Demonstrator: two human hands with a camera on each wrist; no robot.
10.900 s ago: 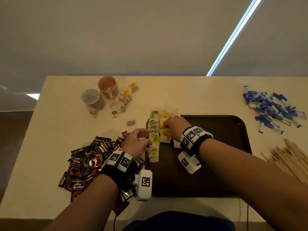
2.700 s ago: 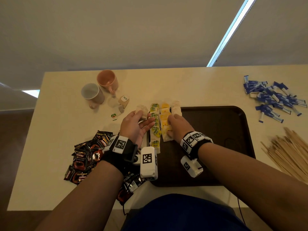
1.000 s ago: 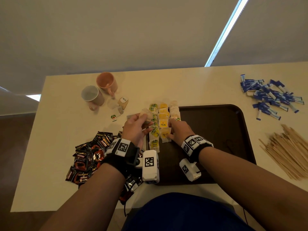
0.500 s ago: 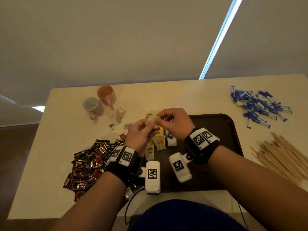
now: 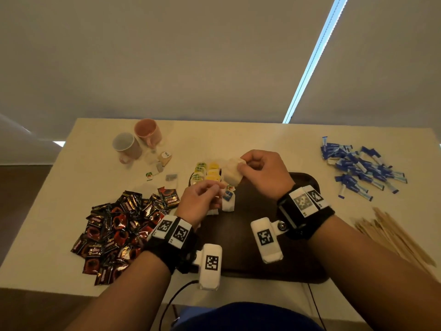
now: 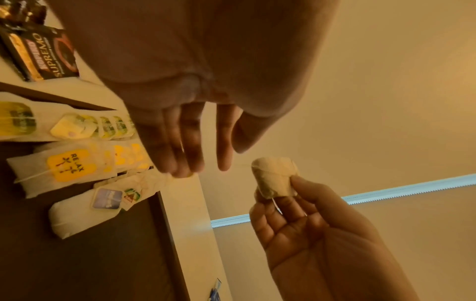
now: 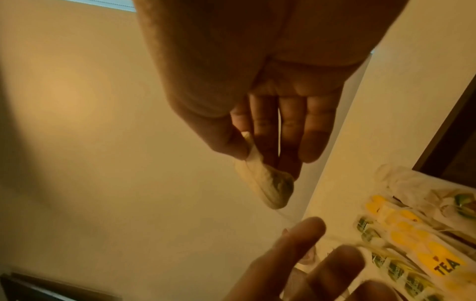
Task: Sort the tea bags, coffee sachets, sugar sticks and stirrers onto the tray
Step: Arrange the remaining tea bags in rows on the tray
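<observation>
Tea bag (image 5: 233, 172) pinched in right hand (image 5: 263, 174) over tray (image 5: 307, 259) far-left corner. Left hand (image 5: 200, 202), just nearer, pinches its string; rows (image 5: 205, 174) lie below.

Right hand (image 5: 262, 173) fingers pinching; left hand (image 5: 200, 201) loosely curled.

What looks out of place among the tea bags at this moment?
The tea bag pinched in the right hand looks crumpled, unlike the flat rows on the tray. A few loose tea bags lie near the mugs.
</observation>
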